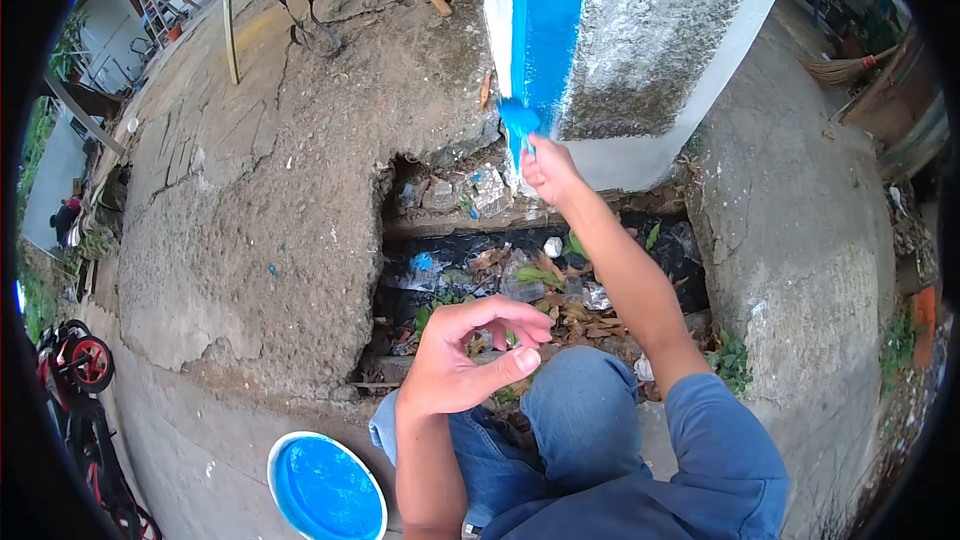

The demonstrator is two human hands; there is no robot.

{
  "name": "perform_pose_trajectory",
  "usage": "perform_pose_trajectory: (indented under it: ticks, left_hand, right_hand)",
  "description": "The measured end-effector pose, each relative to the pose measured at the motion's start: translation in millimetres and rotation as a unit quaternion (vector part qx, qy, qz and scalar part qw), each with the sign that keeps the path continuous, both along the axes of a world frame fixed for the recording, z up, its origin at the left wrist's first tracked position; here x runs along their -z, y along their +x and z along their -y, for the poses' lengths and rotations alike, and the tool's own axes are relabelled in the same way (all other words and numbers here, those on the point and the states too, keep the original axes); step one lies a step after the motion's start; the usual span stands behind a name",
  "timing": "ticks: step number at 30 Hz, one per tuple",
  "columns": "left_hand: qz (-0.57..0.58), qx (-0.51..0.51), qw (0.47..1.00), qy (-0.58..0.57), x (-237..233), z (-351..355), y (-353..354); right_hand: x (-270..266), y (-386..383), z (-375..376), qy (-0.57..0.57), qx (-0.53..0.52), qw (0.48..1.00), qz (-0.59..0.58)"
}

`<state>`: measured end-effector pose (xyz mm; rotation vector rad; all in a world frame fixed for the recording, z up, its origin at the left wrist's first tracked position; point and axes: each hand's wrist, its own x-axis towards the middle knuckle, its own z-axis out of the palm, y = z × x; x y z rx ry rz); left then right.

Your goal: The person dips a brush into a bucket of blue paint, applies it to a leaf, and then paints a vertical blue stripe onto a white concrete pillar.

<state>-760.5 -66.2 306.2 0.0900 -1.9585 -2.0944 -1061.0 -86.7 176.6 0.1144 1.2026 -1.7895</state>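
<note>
My right hand [545,170] is closed around the handle of a paintbrush [520,118], whose blue-coated bristles touch the lower corner of a pillar [625,40]. A blue painted stripe [550,20] runs down that pillar beside rough grey and white surfaces. Above my knees, my left hand [478,350] is raised with its fingers curved and thumb apart, holding nothing. A white-rimmed tub of blue paint [328,490] stands on the ground at the lower left.
An open drain [540,275] with leaves and litter lies between my knees and the pillar. Broken concrete [270,200] borders it on the left. A red and black motorcycle [85,410] is at far left, a broom [840,70] at upper right.
</note>
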Motion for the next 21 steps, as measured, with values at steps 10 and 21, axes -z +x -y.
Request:
perform_pose_trajectory:
  ticks: [10,21]
  left_hand:
    - [-0.002,-0.002,1.000,0.009,5.3,2.5,-2.8]
    - [-0.002,-0.007,1.000,0.001,5.3,5.1,0.3]
  right_hand:
    - [-117.3,35.1,-27.9,-0.102,0.060,0.963,-0.242]
    - [90.2,16.6,-53.0,0.060,0.069,0.995,-0.029]
